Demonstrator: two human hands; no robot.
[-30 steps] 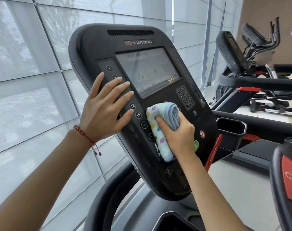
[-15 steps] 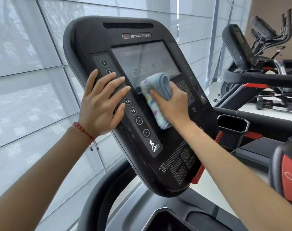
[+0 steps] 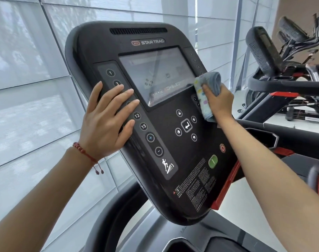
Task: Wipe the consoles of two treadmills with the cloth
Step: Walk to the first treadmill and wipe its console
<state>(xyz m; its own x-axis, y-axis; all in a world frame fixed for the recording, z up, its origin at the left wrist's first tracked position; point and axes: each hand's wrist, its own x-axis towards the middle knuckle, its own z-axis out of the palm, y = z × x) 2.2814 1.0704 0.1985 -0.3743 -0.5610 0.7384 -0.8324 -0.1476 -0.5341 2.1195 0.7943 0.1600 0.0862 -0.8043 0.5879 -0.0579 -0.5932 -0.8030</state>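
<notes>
Terry cloth [image 3: 208, 93], bunched in the clenched right hand [image 3: 219, 102], presses on the near console [image 3: 155, 124] at the screen's right edge — long axis running up-and-down the tilted face. Left hand [image 3: 107, 122] lies flat and open over the number keys. My worry: either palm could trigger a button — the second console [image 3: 264, 51] waits behind, untouched.

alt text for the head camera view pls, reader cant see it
A right hand presses a folded cloth against the right edge of a black treadmill console, beside its screen. The left hand lies flat on the number buttons. Another treadmill stands behind.
</notes>
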